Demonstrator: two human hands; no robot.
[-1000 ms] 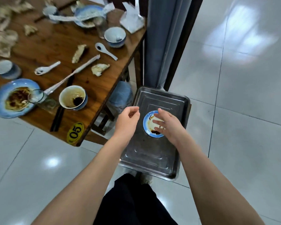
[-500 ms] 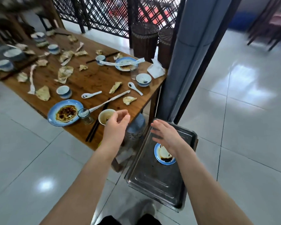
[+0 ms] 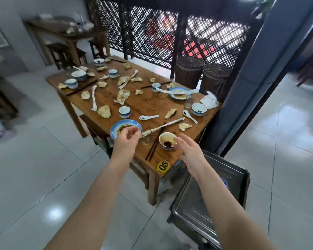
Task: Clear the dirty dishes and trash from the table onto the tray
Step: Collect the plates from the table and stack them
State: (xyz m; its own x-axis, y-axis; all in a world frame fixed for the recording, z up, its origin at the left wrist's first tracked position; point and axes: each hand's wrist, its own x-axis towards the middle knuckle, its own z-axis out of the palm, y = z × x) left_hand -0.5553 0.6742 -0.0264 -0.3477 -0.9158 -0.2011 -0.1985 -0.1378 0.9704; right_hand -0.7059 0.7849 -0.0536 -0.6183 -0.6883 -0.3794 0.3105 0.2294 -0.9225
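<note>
A wooden table (image 3: 152,103) carries dirty blue-and-white dishes, spoons, chopsticks and crumpled napkins. My left hand (image 3: 126,141) hovers over the near blue plate (image 3: 124,128) with fingers loosely curled and holds nothing. My right hand (image 3: 189,150) reaches with spread fingers just right of the dirty white bowl (image 3: 167,140); I cannot tell if it touches it. A small glass (image 3: 146,138) stands between plate and bowl. The metal tray (image 3: 211,193) sits low at the right, with a small blue plate (image 3: 225,183) mostly hidden behind my right forearm.
Dark chopsticks (image 3: 154,146) lie beside the bowl near the table corner with the yellow "05" sticker (image 3: 163,166). A blue-grey pillar (image 3: 251,73) rises right of the table. Two wicker baskets (image 3: 202,74) stand behind. A stool (image 3: 98,130) sits under the near edge.
Both hands left the tray and moved up to the table's near edge. The small blue plate stays on the tray. The view lifted from the tray toward the table.
</note>
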